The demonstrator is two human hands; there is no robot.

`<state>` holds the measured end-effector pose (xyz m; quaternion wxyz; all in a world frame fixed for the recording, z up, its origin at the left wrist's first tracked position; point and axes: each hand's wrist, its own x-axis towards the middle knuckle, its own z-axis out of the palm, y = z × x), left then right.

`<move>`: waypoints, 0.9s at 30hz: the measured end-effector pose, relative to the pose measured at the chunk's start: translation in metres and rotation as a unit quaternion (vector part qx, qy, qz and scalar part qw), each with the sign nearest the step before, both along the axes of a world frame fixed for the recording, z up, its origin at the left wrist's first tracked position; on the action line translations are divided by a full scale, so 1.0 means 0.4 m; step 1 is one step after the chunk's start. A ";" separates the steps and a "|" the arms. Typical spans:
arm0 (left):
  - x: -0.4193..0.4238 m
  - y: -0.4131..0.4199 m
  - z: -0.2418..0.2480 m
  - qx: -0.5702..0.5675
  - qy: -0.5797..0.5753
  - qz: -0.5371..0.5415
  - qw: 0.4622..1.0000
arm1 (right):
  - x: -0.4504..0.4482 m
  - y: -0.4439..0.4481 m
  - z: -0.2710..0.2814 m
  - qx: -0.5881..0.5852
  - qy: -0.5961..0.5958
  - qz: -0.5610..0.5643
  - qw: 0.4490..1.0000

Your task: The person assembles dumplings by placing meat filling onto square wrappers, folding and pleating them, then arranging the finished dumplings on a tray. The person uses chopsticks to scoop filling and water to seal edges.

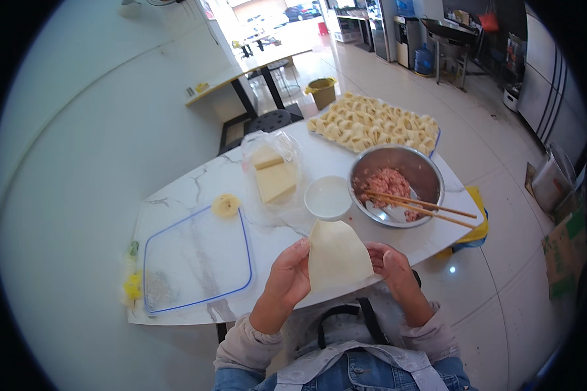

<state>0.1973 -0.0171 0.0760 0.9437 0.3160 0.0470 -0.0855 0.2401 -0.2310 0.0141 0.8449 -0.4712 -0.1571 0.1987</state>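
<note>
A thin, pale dough wrapper point(340, 256) is held up over the table's near edge. My left hand point(291, 273) pinches its left side between thumb and fingers. By the wrapper's right edge is my right hand point(395, 268), its thumb off the dough and its fingertips partly hidden. Beyond the wrapper stands a white bowl point(328, 197) of clear liquid. To its right, a steel bowl point(433, 168) contains pink minced meat point(389, 184), a metal utensil and a pair of wooden chopsticks point(435, 209) lying over the rim. Stacked wrappers point(276, 181) lie in a clear plastic bag point(296, 141).
A blue-rimmed tray point(200, 264) lies left, one folded dumpling point(226, 205) at its far corner. Many folded dumplings point(372, 122) cover another tray at the far end of the marble-patterned table point(191, 183). A stool point(269, 119) and a bin point(321, 93) stand beyond.
</note>
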 end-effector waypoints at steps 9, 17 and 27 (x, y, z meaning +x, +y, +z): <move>-0.055 -0.027 -0.083 -0.027 0.038 -0.117 0.992 | 0.018 0.000 0.041 -0.006 0.140 0.134 0.981; -0.133 -0.037 -0.112 0.047 0.033 0.043 0.997 | 0.008 0.030 0.161 -0.119 -0.026 0.017 0.992; -0.098 -0.075 -0.171 -0.330 -0.004 -0.082 0.940 | -0.064 0.073 0.138 -0.322 -0.650 -0.010 0.688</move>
